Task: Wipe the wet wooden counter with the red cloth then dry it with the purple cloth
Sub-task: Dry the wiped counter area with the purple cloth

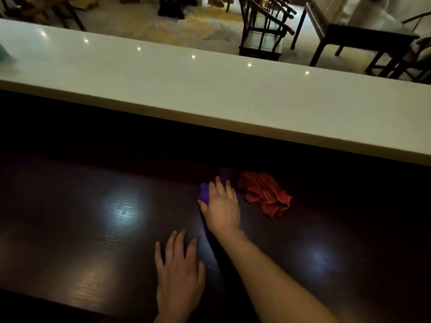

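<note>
The dark wooden counter point(93, 217) fills the lower half of the view and shines with light reflections. My right hand point(221, 206) lies palm down on the purple cloth point(205, 193), pressing it flat against the wood; most of the cloth is hidden under the hand. Just to the right, the red cloth point(265, 194) lies crumpled on the counter, untouched. My left hand point(179, 271) rests flat on the bare wood nearer to me, fingers spread, holding nothing.
A raised white ledge point(210, 89) runs across behind the wooden counter. Beyond it are dark wooden chairs point(263, 31) and a table point(361, 36) on a pale floor. A teal object point(3, 53) sits at the ledge's far left.
</note>
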`<state>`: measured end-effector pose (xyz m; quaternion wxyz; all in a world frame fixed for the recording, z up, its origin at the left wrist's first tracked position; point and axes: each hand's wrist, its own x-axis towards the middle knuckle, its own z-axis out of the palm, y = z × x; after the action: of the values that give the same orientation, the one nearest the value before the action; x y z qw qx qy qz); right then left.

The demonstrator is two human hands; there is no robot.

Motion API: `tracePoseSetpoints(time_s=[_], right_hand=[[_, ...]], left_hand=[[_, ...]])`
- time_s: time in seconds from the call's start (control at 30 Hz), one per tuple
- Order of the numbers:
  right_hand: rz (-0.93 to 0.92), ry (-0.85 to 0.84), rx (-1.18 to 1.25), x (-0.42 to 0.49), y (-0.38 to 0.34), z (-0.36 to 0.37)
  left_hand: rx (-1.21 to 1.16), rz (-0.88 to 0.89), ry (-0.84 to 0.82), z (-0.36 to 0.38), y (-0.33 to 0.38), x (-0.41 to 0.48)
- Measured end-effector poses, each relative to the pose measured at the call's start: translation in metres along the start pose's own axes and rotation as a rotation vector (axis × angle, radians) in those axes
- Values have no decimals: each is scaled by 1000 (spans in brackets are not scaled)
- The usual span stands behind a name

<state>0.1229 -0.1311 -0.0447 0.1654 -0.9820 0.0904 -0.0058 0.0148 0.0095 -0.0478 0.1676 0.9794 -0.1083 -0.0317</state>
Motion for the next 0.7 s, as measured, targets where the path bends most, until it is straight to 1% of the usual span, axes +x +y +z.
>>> tracePoseSetpoints(time_s=[0.07, 0.13, 0.23, 0.3, 0.33, 0.37, 0.4, 0.47, 0.5, 0.53, 0.6, 0.67, 0.7], right_hand=[[16, 40, 3, -16, 15, 0], [25, 46, -1, -22, 17, 0], [17, -27, 11, -16, 11, -8], [-30, -78, 98, -18, 19, -20], [-46, -66, 161, -22, 29, -28], [-67, -11, 203, -27, 41, -38], [-85, 85, 199, -30, 56, -47], [-97, 274, 97, -29, 87, -65], [-80, 308, 46, -27, 101, -72], [-54, 293, -3, -24, 113, -79], [3, 177, -48, -17, 129, -86], [-30, 128, -45, -16, 133, -88], [-91, 138, -23, -18, 133, -86]], left_hand=[[3, -8, 2, 2, 0, 1], [12, -11, 5, 4, 0, 1], [24, -5, 9, 5, 1, 0], [28, -8, 21, 4, 2, -1], [36, -12, 26, 2, 2, -1], [42, -12, 22, 1, 4, -2], [48, -20, 11, -1, 6, -2], [61, -34, 0, -4, 9, -3], [67, -43, -5, -7, 11, -4], [68, -57, -11, -9, 13, -5], [62, -101, -18, -17, 14, -6], [69, -148, 6, -29, 13, -9], [83, -161, 30, -33, 10, -11]])
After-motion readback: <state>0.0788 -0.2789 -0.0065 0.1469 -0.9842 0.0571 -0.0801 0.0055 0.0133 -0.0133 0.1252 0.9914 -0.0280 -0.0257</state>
